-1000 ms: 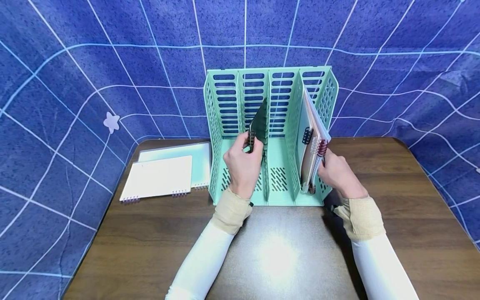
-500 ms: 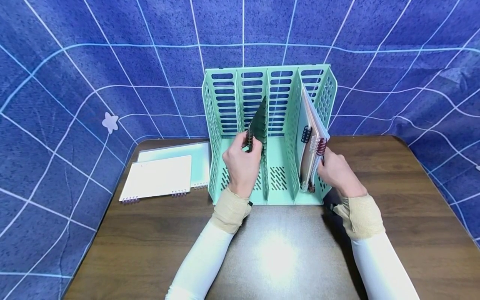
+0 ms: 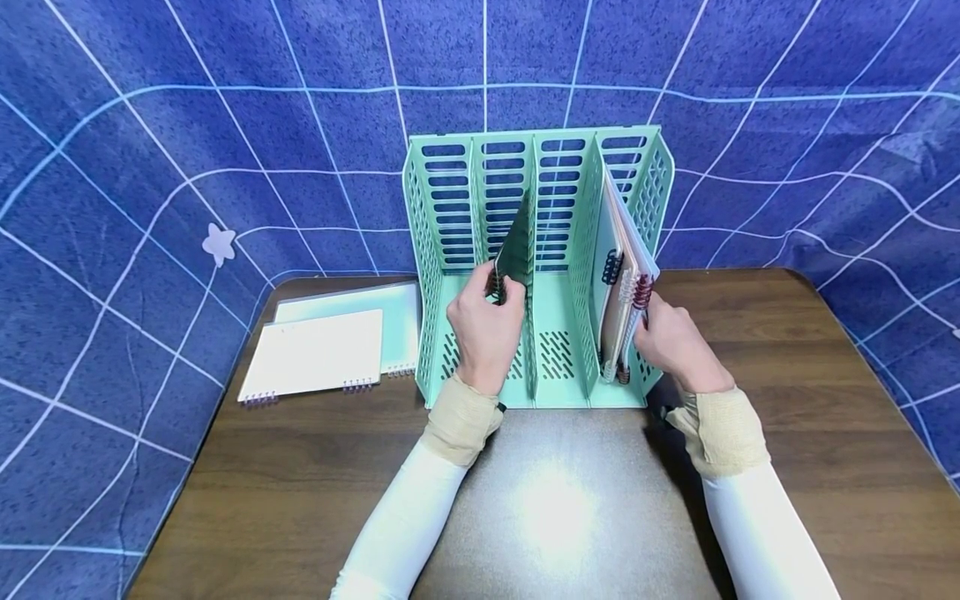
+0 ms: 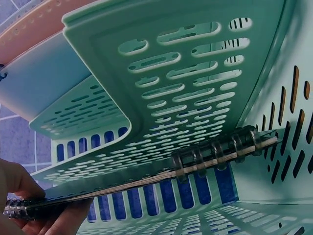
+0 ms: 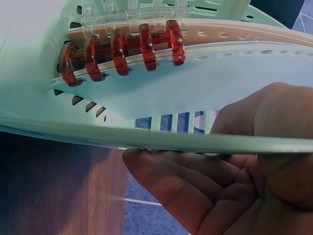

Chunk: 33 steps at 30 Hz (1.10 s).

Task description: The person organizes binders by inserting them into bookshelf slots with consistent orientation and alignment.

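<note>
My left hand (image 3: 486, 329) pinches a dark ring-bound notebook (image 3: 515, 250) by its spine. It stands upright in the second compartment from the left of a mint-green file rack (image 3: 555, 392), beside a divider. In the left wrist view the notebook's lower black rings (image 4: 215, 154) are near the rack floor. My right hand (image 3: 678, 346) holds the rack's right side wall; the right wrist view has the thumb inside and the fingers outside that wall (image 5: 195, 141). Several ring-bound notebooks (image 3: 618, 275) lean in the rightmost compartment, the outermost with red rings (image 5: 120, 51).
Left of the rack, a white-paged spiral notebook (image 3: 315, 354) lies overlapping a light blue one (image 3: 401, 325) on the brown wooden table (image 3: 285, 492). A blue cloth (image 3: 322, 50) with white lines hangs behind and at both sides.
The dark notebook's top has tilted slightly left in my left hand. My right hand keeps its hold on the rack wall. The head view has shifted very slightly.
</note>
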Available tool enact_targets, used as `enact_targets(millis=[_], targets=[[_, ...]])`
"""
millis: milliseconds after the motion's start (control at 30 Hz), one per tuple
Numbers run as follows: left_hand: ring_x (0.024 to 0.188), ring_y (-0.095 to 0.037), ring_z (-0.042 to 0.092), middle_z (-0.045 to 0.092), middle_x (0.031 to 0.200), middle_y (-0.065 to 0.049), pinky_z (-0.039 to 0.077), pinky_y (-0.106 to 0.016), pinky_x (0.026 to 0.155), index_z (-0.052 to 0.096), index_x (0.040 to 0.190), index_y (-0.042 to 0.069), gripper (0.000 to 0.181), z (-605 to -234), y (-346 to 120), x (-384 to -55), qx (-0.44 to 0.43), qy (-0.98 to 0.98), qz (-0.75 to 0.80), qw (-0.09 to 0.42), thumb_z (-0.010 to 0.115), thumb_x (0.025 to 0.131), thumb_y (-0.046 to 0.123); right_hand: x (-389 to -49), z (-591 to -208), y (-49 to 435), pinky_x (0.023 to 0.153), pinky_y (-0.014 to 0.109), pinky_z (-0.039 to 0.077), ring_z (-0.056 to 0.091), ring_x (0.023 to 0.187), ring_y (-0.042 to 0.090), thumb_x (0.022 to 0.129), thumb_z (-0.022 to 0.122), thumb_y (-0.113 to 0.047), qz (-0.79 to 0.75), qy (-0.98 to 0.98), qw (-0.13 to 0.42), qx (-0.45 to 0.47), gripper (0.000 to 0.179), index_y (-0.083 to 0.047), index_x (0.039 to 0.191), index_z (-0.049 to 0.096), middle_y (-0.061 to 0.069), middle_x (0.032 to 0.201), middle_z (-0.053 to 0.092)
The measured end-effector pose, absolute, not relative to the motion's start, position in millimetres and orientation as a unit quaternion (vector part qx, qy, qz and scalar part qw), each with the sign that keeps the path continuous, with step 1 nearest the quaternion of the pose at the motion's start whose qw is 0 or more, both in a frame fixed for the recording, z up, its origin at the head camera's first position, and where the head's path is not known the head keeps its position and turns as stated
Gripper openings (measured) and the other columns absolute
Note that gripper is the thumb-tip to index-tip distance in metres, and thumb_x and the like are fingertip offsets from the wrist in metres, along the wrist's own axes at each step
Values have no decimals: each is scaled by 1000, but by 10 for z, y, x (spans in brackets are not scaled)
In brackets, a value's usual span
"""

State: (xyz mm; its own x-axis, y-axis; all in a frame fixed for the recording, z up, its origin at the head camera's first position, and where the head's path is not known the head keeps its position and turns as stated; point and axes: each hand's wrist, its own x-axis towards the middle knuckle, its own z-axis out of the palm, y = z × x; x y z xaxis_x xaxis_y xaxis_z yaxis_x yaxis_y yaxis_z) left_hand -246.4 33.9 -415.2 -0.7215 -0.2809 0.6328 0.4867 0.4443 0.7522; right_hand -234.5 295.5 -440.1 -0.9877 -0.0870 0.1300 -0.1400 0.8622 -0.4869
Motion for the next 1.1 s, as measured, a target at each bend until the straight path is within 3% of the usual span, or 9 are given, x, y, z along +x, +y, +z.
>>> enact_targets(millis=[200,467,1100], targets=[[79,-20,72,78,93,-8,59,-39,70,75,106,8,18,-4158,351,-2462,-65,-777,-512,360,67,90,10,-2354,-4415,2956,79,63,48,64,90,48,106,40,-20,254,-964,54,57,38,9,128,51,36,104,65],[84,-20,74,78,98,-8,60,-38,74,75,110,9,22,-4165,362,-2455,-62,-786,-507,348,65,91,13,-2351,-4425,2958,77,63,49,64,88,49,106,40,-20,257,-963,58,57,36,8,126,51,34,100,65],[83,-18,73,78,98,-8,59,-37,71,73,116,10,28,-4137,364,-2445,-54,-787,-514,338,65,90,16,-2359,-4422,2948,78,65,48,65,91,52,106,39,-20,255,-963,60,57,39,10,127,51,37,103,65]])
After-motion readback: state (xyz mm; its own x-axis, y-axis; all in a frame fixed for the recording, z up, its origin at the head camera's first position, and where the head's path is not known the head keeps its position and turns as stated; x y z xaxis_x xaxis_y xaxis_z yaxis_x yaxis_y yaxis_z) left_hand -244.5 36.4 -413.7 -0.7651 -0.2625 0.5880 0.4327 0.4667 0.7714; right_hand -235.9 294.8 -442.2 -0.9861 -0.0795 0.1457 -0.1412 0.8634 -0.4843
